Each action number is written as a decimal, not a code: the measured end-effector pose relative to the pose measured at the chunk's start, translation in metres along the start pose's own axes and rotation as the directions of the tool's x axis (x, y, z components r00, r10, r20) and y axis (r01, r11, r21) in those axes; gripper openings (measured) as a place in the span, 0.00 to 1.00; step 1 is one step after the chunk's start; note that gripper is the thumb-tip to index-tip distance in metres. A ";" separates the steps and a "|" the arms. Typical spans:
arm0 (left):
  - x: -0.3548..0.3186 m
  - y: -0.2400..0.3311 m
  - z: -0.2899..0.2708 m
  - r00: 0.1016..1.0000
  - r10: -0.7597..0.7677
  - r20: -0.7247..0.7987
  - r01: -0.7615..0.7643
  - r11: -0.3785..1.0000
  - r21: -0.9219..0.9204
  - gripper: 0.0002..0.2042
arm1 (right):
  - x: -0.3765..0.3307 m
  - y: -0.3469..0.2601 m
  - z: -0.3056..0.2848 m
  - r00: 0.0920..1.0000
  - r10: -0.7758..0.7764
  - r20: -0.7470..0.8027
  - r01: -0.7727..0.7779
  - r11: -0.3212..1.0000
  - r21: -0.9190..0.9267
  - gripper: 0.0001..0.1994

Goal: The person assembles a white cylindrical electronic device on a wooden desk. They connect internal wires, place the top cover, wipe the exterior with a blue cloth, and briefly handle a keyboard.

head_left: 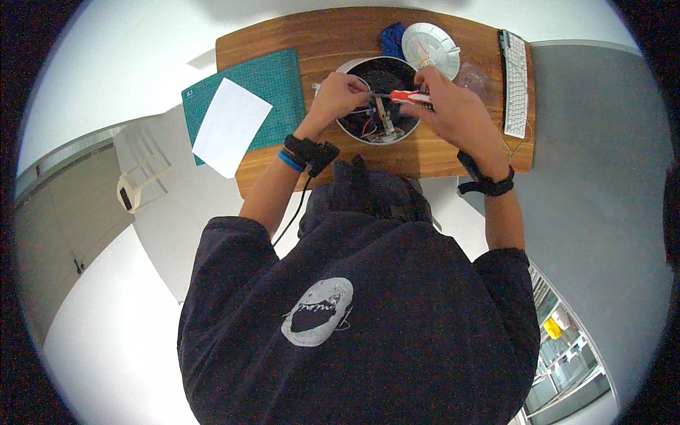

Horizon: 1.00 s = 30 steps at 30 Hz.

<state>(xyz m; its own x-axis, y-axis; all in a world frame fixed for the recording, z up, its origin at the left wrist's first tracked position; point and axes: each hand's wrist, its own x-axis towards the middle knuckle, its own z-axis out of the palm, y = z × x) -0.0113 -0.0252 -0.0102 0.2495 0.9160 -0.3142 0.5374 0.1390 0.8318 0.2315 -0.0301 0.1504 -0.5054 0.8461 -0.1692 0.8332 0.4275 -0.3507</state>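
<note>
A round white appliance housing point(413, 133) lies on the table with its dark inside exposed, showing wires and a metal bracket point(384, 117). My right hand point(453, 110) grips a screwdriver point(409, 97) with a red and white handle; its shaft points left across the housing. Over the left part of the housing, my left hand point(341, 95) is closed, fingertips pinched together near the screwdriver's tip. Whatever is between those fingertips is too small to make out. Just behind my right hand rests a round white cover point(438, 48) with thin wires on it.
On the wooden table point(312, 42), a green cutting mat point(280, 78) lies at the left with a white paper sheet point(230, 127) on it. A dark blue item point(391, 40) sits beside the cover. A white keyboard point(516, 88) runs along the right edge, near a clear plastic bag point(473, 79).
</note>
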 end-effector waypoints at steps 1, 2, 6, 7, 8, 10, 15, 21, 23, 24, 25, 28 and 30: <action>0.001 -0.003 0.001 1.000 0.021 -0.008 -0.021 1.000 0.006 0.14 | -0.001 0.007 0.005 0.990 -0.116 -0.084 0.118 0.993 0.025 0.20; 0.002 -0.005 0.002 0.999 0.042 -0.017 -0.041 0.999 0.013 0.14 | -0.003 0.011 0.008 0.981 -0.162 -0.109 0.166 0.986 0.027 0.21; 0.002 -0.004 0.002 1.000 -0.005 -0.003 0.005 1.000 -0.006 0.14 | 0.001 0.002 0.002 0.995 -0.095 0.008 0.095 0.993 -0.074 0.21; 0.001 -0.001 0.000 1.000 -0.012 -0.001 0.012 1.000 -0.014 0.14 | 0.005 -0.001 0.002 0.997 -0.013 0.077 0.024 0.988 -0.152 0.20; 0.000 0.001 -0.001 1.000 -0.018 0.001 0.018 1.000 -0.022 0.15 | 0.007 -0.002 0.002 0.988 0.075 0.138 -0.041 0.972 -0.233 0.20; -0.001 0.000 -0.002 1.000 -0.022 0.003 0.023 0.999 -0.038 0.15 | 0.000 -0.001 0.001 0.998 -0.060 -0.021 0.058 0.995 -0.082 0.18; 0.000 0.001 -0.001 0.999 -0.040 0.003 0.040 0.998 -0.054 0.15 | -0.003 0.011 0.006 0.981 -0.183 -0.061 0.184 0.983 0.025 0.21; 0.002 -0.003 0.000 1.000 -0.009 -0.011 0.009 1.000 0.019 0.14 | 0.003 0.003 0.009 0.999 -0.021 -0.028 0.019 0.996 -0.084 0.20; 0.001 -0.002 -0.001 1.000 -0.015 0.006 0.016 1.000 -0.026 0.14 | 0.000 0.007 0.011 0.978 -0.126 -0.166 0.129 0.992 0.004 0.20; 0.001 -0.001 -0.001 1.000 -0.021 0.001 0.021 0.999 -0.026 0.14 | -0.002 0.010 0.012 0.964 -0.163 -0.210 0.175 0.984 0.037 0.20; 0.001 -0.001 -0.001 1.000 -0.027 -0.005 0.026 0.999 -0.026 0.13 | -0.001 0.014 0.013 0.962 -0.181 -0.205 0.197 0.978 0.064 0.21; 0.001 0.000 0.000 0.999 -0.034 -0.008 0.034 0.997 -0.071 0.13 | 0.004 0.009 0.009 0.999 -0.032 -0.033 0.030 0.999 -0.043 0.20; 0.001 -0.002 0.001 1.000 -0.024 -0.012 0.023 0.997 -0.072 0.12 | 0.005 0.006 0.007 0.999 0.041 0.003 -0.040 0.994 -0.097 0.20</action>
<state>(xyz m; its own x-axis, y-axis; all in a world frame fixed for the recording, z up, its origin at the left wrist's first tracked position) -0.0108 -0.0250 -0.0126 0.2266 0.9168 -0.3288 0.4839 0.1870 0.8549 0.2325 -0.0260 0.1411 -0.4718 0.8619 -0.1860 0.8707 0.4221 -0.2523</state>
